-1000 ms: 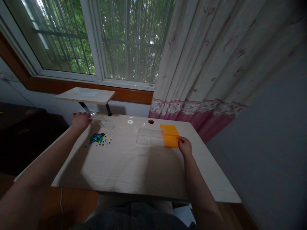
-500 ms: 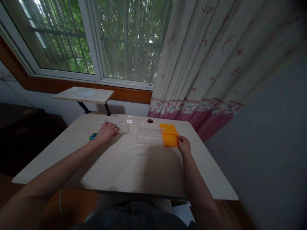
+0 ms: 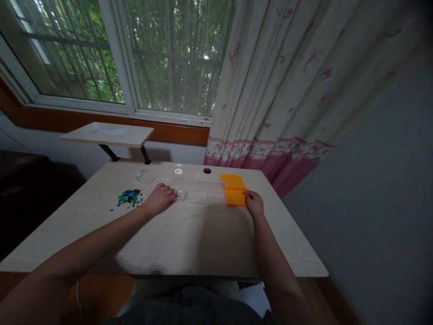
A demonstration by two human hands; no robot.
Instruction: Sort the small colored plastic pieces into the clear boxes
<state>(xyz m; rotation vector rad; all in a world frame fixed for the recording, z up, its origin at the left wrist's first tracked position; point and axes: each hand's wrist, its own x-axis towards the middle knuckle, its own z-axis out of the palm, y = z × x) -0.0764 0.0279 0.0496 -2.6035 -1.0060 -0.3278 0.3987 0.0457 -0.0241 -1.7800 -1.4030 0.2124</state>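
Our left hand (image 3: 160,197) rests with curled fingers on the left edge of the clear tray (image 3: 198,191), and our right hand (image 3: 254,204) pinches the orange lid (image 3: 233,190) on its right. A careless push may scatter the beads (image 3: 129,197) left of the tray.

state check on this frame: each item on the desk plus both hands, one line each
left hand: palm down on the desk, fingertips at the left end of the clear tray
right hand: fingers on the orange lid's near right corner
clear tray: flat on the desk, compartments look empty
orange lid: lying open, flat beside the tray
beads: loose pile, untouched
small clear piece: lying apart, far left
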